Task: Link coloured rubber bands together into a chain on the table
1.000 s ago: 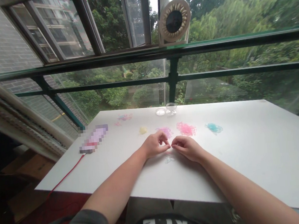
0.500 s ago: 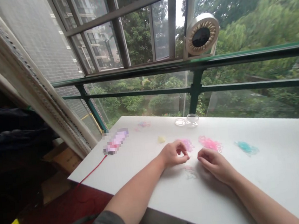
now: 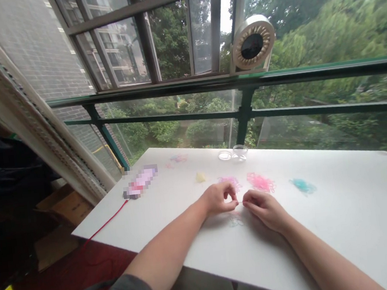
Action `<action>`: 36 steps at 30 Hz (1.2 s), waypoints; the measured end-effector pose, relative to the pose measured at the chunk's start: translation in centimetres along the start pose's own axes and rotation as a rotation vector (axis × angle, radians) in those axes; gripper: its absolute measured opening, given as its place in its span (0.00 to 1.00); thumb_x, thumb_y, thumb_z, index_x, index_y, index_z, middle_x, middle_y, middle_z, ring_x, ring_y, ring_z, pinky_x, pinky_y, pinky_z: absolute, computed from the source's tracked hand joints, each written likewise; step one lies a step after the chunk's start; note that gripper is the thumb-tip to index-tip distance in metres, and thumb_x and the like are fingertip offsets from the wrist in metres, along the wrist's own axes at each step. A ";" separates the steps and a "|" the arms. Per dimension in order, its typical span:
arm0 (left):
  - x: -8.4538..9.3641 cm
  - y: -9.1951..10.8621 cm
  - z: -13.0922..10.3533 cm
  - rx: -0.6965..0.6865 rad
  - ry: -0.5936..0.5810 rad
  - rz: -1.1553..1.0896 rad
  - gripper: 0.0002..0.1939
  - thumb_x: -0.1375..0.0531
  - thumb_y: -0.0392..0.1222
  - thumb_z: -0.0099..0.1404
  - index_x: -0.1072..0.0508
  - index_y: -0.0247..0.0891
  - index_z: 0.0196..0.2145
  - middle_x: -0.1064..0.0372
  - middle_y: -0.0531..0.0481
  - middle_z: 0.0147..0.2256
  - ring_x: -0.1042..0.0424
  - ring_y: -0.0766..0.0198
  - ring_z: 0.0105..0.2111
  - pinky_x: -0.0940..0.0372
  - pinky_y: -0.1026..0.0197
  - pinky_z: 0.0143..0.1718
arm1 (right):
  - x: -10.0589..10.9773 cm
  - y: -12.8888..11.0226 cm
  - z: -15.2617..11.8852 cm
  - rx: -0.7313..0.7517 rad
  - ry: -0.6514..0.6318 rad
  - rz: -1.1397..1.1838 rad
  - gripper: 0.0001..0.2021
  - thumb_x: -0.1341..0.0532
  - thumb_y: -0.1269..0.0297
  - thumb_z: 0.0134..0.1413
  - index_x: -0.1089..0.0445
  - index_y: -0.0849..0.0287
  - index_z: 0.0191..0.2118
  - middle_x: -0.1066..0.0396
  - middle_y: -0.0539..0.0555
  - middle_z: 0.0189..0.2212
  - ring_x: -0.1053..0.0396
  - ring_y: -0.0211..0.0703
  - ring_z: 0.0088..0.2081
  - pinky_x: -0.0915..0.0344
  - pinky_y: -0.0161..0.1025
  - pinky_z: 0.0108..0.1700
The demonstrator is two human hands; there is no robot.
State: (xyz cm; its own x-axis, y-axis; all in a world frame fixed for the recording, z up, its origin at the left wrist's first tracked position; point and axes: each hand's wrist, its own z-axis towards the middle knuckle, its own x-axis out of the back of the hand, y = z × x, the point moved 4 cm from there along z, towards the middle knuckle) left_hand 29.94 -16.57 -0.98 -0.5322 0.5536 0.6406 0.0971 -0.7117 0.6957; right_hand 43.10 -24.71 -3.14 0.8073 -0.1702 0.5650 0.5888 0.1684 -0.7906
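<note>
- The left hand (image 3: 221, 198) is half curled above the middle of the worktop (image 3: 350, 207), thumb and forefinger tips pinched on a thin pale strand (image 3: 240, 202); the right hand (image 3: 264, 210), its fingers folded inward, grips the other end; the strand spans the small gap between them
- Just beneath, toward the near edge, lies a sparse group of clear and pinkish loops (image 3: 235, 221)
- Beyond the hands, toward the far edge, are a purple pile (image 3: 230, 183), partly hidden by the left hand, and a pink pile (image 3: 260, 182); a teal pile (image 3: 303, 185) lies to their right, a yellow clump (image 3: 200, 177) to their left
- By the far edge stand a clear tub (image 3: 240, 153) and a round clear lid (image 3: 224, 156); a mixed pink-and-blue pile (image 3: 178, 159) lies nearer the far left corner
- Along the left edge rests a pixelated lilac object (image 3: 141, 182); a red cable (image 3: 108, 220) runs from it over that edge
</note>
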 end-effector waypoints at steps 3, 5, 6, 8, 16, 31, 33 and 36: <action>0.6 -0.7 0.0 0.016 0.044 0.059 0.07 0.41 0.36 0.49 0.35 0.36 0.28 0.31 0.53 0.27 0.39 0.71 0.24 0.41 0.67 0.28 | 0.4 0.1 0.0 -0.021 0.057 0.037 0.05 0.46 0.66 0.49 0.38 0.59 0.26 0.42 0.47 0.19 0.43 0.35 0.22 0.46 0.33 0.26; 1.1 -1.3 -0.1 0.050 0.102 0.089 0.06 0.42 0.36 0.50 0.35 0.36 0.28 0.32 0.53 0.27 0.39 0.71 0.24 0.41 0.67 0.28 | 0.9 0.2 0.0 -0.046 0.110 0.044 0.04 0.47 0.66 0.49 0.40 0.59 0.26 0.43 0.46 0.19 0.44 0.34 0.22 0.46 0.33 0.26; 1.3 -1.7 -0.1 0.068 0.128 0.098 0.06 0.42 0.36 0.50 0.35 0.36 0.28 0.32 0.53 0.27 0.38 0.70 0.25 0.41 0.67 0.28 | 1.1 0.3 0.0 -0.059 0.132 0.040 0.04 0.47 0.67 0.49 0.40 0.59 0.26 0.43 0.46 0.19 0.44 0.34 0.22 0.46 0.33 0.26; 1.6 -2.2 -0.1 0.099 0.171 0.112 0.06 0.43 0.36 0.51 0.35 0.37 0.29 0.32 0.53 0.28 0.37 0.70 0.26 0.41 0.67 0.29 | 1.3 0.3 0.0 -0.072 0.155 0.021 0.04 0.46 0.67 0.48 0.41 0.59 0.26 0.42 0.46 0.19 0.43 0.35 0.22 0.46 0.33 0.26; 1.9 -2.8 0.1 0.144 0.258 0.201 0.05 0.43 0.39 0.54 0.33 0.37 0.30 0.32 0.52 0.28 0.35 0.68 0.28 0.39 0.64 0.32 | 1.1 0.1 0.1 -0.049 0.116 -0.050 0.04 0.47 0.66 0.48 0.39 0.59 0.26 0.41 0.47 0.19 0.43 0.34 0.22 0.46 0.33 0.26; 1.2 -3.6 0.4 0.105 0.234 0.309 0.05 0.43 0.39 0.54 0.30 0.38 0.31 0.32 0.52 0.28 0.35 0.67 0.29 0.39 0.64 0.33 | 1.0 0.2 0.1 -0.040 0.120 -0.071 0.04 0.46 0.67 0.47 0.38 0.59 0.25 0.41 0.46 0.18 0.44 0.34 0.21 0.48 0.32 0.25; 1.1 -3.6 0.5 0.107 0.228 0.320 0.05 0.43 0.39 0.54 0.30 0.38 0.30 0.32 0.52 0.28 0.35 0.67 0.29 0.39 0.64 0.34 | 1.0 0.2 0.1 -0.037 0.119 -0.074 0.04 0.46 0.67 0.47 0.38 0.59 0.25 0.41 0.46 0.18 0.44 0.34 0.21 0.48 0.32 0.25; 1.1 -3.6 0.9 0.115 0.234 0.347 0.05 0.43 0.39 0.54 0.30 0.37 0.30 0.31 0.52 0.28 0.35 0.66 0.30 0.40 0.63 0.34 | 1.0 0.3 0.1 -0.041 0.114 -0.085 0.04 0.46 0.67 0.47 0.38 0.59 0.26 0.41 0.46 0.18 0.44 0.34 0.21 0.48 0.32 0.25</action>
State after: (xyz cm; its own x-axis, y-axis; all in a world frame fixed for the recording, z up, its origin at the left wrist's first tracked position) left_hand 29.76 -13.06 -2.52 -0.6263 0.1679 0.7613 0.3896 -0.7784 0.4922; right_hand 44.12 -24.73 -2.81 0.7438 -0.2916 0.6014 0.6505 0.1091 -0.7517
